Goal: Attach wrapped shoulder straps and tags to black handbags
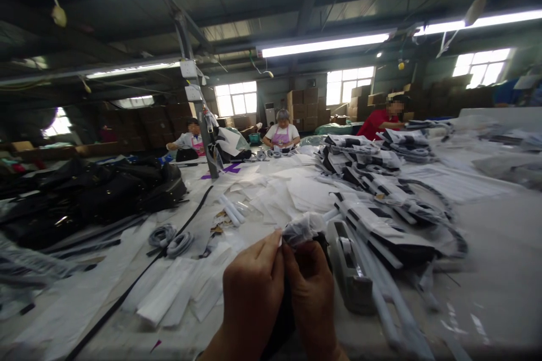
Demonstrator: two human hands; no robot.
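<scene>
My left hand (254,285) and my right hand (313,287) are close together over the near edge of the table, both with closed fingers. Between and above the fingertips is a bundle wrapped in whitish, translucent film (302,228). My right fingers curl under this bundle, while my left thumb and fingers pinch at its left side, where a small white edge shows. Black material (283,316) hangs below, between my wrists; whether it joins the bundle is hidden. Just right of my right hand stands a grey tape dispenser (353,279).
Wrapped bag parts with black and white strips (381,225) are piled on the right. Black bags (93,192) are heaped at left. Grey coiled straps (178,243), white paper strips (173,293) and sheets cover the table (499,254). A post (206,141) rises beyond; several people work across the table.
</scene>
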